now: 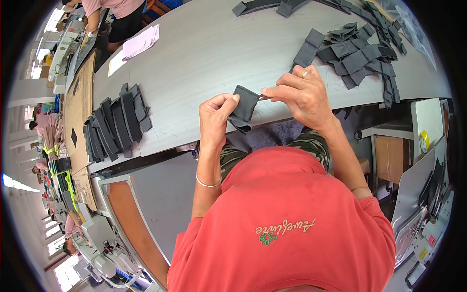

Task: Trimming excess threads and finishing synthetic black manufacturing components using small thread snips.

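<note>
The left hand (214,116) is pinching a black rectangular fabric piece (246,103) above the edge of a grey worktop (194,63), the right hand (304,95) bending inward with fingertips narrow at its corner. Black fabric strips (117,124) are lying left, a black fabric heap (357,57) right; the piece is pointing lengthwise away, slightly rightward.

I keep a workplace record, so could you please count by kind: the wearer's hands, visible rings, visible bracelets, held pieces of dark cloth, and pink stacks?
Hands: 2 (left hand, right hand)
Ring: 1
Bracelet: 1
Held dark cloth: 1
Pink stack: 1
Total: 6
</note>
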`<state>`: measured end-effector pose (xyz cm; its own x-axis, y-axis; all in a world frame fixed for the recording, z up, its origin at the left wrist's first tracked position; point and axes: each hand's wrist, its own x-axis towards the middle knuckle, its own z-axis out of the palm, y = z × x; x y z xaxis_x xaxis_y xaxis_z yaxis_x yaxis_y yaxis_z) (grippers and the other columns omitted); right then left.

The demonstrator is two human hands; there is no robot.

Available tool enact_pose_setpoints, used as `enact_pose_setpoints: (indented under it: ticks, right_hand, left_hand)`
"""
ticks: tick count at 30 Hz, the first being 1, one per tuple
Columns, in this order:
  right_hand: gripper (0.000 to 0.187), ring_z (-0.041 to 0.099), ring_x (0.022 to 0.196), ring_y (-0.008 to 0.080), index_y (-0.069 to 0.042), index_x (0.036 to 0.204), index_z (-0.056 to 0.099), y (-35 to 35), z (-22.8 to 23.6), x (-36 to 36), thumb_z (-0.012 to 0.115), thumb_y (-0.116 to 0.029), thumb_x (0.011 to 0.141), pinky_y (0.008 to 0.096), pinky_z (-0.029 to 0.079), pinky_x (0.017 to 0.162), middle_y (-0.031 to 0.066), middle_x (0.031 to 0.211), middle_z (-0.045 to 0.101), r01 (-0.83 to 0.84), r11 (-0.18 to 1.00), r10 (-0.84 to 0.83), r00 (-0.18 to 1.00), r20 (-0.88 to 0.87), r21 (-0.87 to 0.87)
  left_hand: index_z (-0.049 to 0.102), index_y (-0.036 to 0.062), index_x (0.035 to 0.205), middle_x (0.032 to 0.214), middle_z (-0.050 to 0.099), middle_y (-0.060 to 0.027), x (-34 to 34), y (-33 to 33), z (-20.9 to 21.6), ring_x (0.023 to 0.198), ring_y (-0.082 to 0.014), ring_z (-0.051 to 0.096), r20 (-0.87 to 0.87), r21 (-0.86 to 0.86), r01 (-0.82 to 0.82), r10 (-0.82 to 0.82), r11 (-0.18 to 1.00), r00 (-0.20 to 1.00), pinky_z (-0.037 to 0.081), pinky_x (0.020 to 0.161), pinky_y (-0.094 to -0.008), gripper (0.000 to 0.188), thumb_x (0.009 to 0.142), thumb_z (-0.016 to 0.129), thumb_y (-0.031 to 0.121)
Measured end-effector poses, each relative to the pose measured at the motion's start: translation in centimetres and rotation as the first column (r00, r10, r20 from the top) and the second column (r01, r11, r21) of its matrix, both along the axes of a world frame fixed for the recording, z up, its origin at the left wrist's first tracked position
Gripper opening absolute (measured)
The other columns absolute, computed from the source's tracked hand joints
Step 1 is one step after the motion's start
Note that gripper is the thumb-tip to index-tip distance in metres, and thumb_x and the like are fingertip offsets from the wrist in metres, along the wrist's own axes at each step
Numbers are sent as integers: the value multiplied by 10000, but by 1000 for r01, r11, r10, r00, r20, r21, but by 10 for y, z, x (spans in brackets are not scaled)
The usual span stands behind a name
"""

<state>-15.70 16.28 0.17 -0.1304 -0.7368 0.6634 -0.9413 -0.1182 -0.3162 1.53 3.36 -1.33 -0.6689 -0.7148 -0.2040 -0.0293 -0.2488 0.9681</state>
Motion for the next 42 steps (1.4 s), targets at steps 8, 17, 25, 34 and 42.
enact_pose_setpoints:
  ticks: [8,17,25,34,42]
  right_hand:
    - [142,469,637,155,-163,873,708,3,-1,-1,695,-106,744,285,330,605,-44,702,584,-25,998,14,983,184,59]
    - [202,564,776,119,-36,1013,670,8,6,9,659,-63,813,255,448,714,58,888,637,-180,981,58,635,770,74]
    - [161,596,701,178,-73,935,689,0,-2,22,666,-81,776,279,451,690,49,785,659,-176,982,87,750,656,70]
    - [80,556,634,189,-106,833,690,-3,-7,22,700,-123,755,298,412,613,12,735,646,-92,991,41,900,434,96]
    - [145,564,671,205,-47,875,682,-5,-9,34,689,-57,731,296,420,636,68,751,634,-122,991,73,832,550,53]
  left_hand:
    - [673,-4,799,676,578,42,2,0,1,596,-23,423,7,24,26,-27,999,1000,340,550,-207,113,848,647,95]
    - [550,71,884,945,547,-7,2,3,-1,856,-79,539,-305,-93,-6,-23,996,952,443,768,-214,274,727,657,-126]
    - [539,68,809,865,546,8,-1,-1,-16,834,-80,539,-344,-247,-144,52,958,937,434,753,-220,284,693,660,-162]
    - [540,75,796,856,546,8,-2,3,-24,818,-79,529,-366,-236,-122,29,964,930,425,749,-223,279,695,676,-146]
    - [555,64,783,842,570,3,-7,9,-23,816,-85,540,-345,-323,-176,57,930,937,425,768,-228,239,702,691,-115]
